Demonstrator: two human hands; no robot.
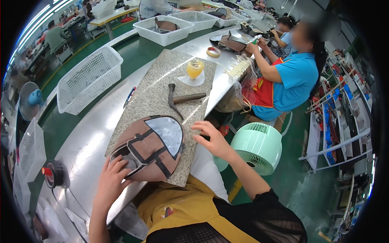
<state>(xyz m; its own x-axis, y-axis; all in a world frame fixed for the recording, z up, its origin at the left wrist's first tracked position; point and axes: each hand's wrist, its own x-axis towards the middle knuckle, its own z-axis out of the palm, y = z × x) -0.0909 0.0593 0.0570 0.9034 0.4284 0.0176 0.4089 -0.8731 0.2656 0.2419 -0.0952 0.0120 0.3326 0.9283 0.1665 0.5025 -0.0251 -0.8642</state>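
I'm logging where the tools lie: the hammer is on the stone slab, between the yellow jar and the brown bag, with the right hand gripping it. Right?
Not quite: the head view shows the right hand open and apart from the hammer, which does lie on the stone slab between the yellow jar and the brown bag.

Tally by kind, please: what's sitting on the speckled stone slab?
Brown bag: 1
Hammer: 1
Jar with yellow contents: 1
White sheet under the jar: 1
Total: 4
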